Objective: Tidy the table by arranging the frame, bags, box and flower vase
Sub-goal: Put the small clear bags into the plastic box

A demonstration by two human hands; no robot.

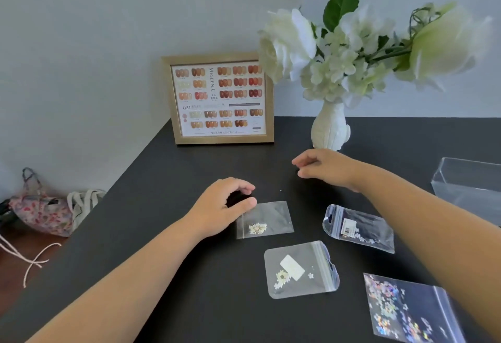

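Note:
A gold frame (pixel 221 98) with a nail colour chart stands upright at the back of the black table (pixel 162 234). Right of it is a white vase (pixel 329 128) with white flowers. Several small clear bags lie in front: one with pale beads (pixel 267 220), one with small flowers (pixel 299 269), one with a label (pixel 357 227) and one with iridescent pieces (pixel 409 310). A clear box (pixel 471 182) sits at the right edge. My left hand (pixel 222 204) hovers at the bead bag's top left corner, thumb touching it. My right hand (pixel 325 167) is above the table, in front of the vase, holding nothing.
The table's left edge runs diagonally. Beyond it, on the floor, lie a floral fabric bag (pixel 40 207), a white tote (pixel 84 201) and some string (pixel 29 258). A plain wall stands behind the table.

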